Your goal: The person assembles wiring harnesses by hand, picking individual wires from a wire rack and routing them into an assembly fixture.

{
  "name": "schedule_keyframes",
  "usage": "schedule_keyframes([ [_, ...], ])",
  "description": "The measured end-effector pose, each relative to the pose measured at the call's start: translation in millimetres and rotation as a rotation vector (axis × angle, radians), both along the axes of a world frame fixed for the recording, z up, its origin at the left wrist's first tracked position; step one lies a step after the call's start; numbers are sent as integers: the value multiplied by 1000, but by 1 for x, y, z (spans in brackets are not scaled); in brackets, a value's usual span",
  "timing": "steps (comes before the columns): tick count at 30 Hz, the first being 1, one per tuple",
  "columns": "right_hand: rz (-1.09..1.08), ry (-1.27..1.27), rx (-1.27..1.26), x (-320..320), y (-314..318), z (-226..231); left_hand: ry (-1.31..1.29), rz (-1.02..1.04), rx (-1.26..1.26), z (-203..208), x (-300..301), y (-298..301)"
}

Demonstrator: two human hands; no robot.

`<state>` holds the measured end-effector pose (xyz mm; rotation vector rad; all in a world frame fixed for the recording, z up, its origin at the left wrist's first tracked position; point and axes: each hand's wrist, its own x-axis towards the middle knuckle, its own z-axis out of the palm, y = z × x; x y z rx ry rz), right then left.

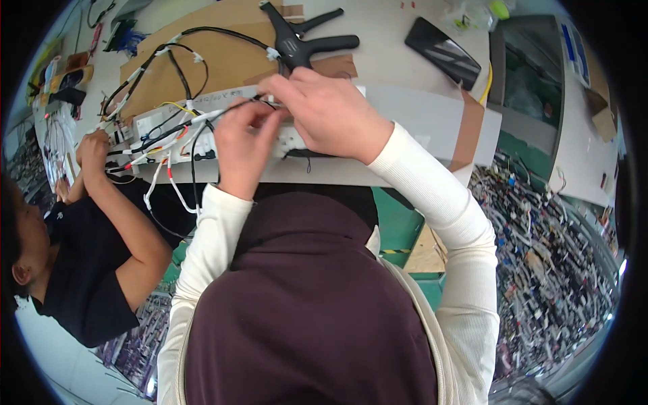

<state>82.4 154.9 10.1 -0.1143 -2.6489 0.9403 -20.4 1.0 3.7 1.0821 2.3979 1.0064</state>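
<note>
A wire harness (191, 121) with black-wrapped branches, white tape bands and red and yellow wire ends stretches over the table's left part. Its right end runs into my two hands, which are close together. My left hand (241, 145) is closed, thumb and fingers pinching around the dark cable. Just to its right, my right hand (331, 111) is bent over the same cable, its fingers closed on it from above. The exact grip points are partly hidden by the fingers. Beyond my right hand lies a black spring clamp (295, 48), beside a branch of the harness.
A co-worker (101, 250) at the left handles the harness's far-left end. Brown cardboard (223, 54) covers part of the white table. A black phone (443, 52) lies at the upper right. A white board with brown tape (467, 128) runs along the front edge.
</note>
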Motion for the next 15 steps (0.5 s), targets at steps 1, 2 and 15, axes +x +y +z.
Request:
schedule_keyframes([
  [1,31,-20,-103,3,-5,1,-95,51,43,-10,-4,-5],
  [2,-6,-22,-91,10,-11,1,-101,14,54,-13,-6,-2],
  [15,-813,130,309,14,-153,-33,209,-276,446,-40,-8,3],
])
